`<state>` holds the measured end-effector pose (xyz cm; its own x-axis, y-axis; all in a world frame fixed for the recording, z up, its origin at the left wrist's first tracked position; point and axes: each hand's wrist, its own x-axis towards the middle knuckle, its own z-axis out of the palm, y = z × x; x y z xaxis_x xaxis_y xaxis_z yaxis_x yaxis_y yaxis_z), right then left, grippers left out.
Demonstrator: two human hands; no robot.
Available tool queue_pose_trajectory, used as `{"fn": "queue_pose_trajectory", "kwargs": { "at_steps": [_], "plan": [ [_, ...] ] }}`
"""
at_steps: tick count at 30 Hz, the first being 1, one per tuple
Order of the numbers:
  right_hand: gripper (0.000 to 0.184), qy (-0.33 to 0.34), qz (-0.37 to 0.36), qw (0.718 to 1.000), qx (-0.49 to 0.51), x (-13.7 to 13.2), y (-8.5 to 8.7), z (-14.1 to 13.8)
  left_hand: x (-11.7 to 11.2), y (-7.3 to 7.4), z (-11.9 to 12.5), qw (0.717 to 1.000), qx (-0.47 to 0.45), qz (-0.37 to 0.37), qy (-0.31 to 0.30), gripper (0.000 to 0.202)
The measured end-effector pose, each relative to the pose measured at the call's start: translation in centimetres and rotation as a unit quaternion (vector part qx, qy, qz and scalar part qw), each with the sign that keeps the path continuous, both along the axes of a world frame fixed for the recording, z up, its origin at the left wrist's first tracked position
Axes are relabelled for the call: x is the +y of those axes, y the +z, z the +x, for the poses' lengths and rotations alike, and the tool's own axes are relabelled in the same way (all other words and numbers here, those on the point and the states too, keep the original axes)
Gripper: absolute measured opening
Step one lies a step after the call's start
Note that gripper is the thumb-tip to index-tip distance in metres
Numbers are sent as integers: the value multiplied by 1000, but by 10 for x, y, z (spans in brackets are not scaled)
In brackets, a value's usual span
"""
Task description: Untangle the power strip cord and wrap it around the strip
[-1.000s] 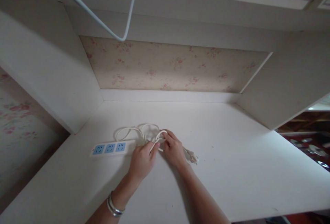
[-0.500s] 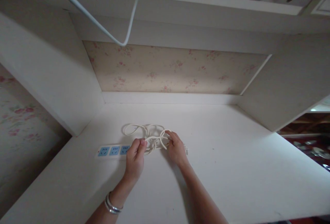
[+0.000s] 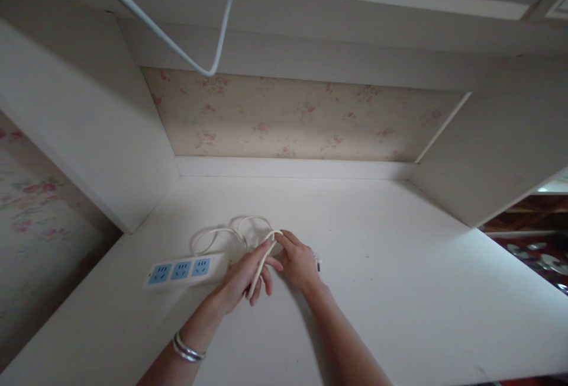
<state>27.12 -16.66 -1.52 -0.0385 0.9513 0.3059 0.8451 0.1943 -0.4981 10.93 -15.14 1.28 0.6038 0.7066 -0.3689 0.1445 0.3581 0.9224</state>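
Note:
A white power strip (image 3: 210, 267) with several blue sockets lies on the white tabletop, left of my hands. Its pale cord (image 3: 217, 230) makes loose loops behind my left hand and runs up to my right hand. My left hand (image 3: 237, 276) has a stretch of cord lying between its thumb and its loosely parted fingers. Pinched at the fingertips of my right hand (image 3: 299, 261) is the same cord, with much of the bundle hidden behind that hand. The plug (image 3: 318, 264) with dark prongs peeks out just right of it.
White side panels (image 3: 483, 137) and a floral back wall (image 3: 293, 116) enclose the tabletop (image 3: 377, 303). Overhead is a shelf (image 3: 399, 1) holding clear plastic items. A bent white rod or cable (image 3: 155, 34) hangs across the upper left.
My left hand has turned and its fingers have loosened around the cord. The tangle has opened into wider loops. The power strip has shifted left and slightly nearer to me.

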Motion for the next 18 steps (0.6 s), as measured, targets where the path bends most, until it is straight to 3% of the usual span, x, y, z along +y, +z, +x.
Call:
{"fn": "queue_pose_trajectory", "kwargs": {
  "at_steps": [3,6,10,13,18],
  "plan": [
    [42,-7,-15,998,-66,-3,12,-4,-1,1,1,999,-2,35,-6,57],
    [40,-68,-19,994,-78,-4,20,-1,-1,1,1,996,-43,63,41,43],
    [40,-81,-109,987,81,-1,19,17,1,1,-3,985,-139,57,81,28],
    [44,-63,-186,933,301,1,13,29,3,1,-8,964,-251,8,82,25],
    [53,-54,-187,806,558,4,5,25,5,-3,-14,943,-324,-22,70,27]
  ]
}}
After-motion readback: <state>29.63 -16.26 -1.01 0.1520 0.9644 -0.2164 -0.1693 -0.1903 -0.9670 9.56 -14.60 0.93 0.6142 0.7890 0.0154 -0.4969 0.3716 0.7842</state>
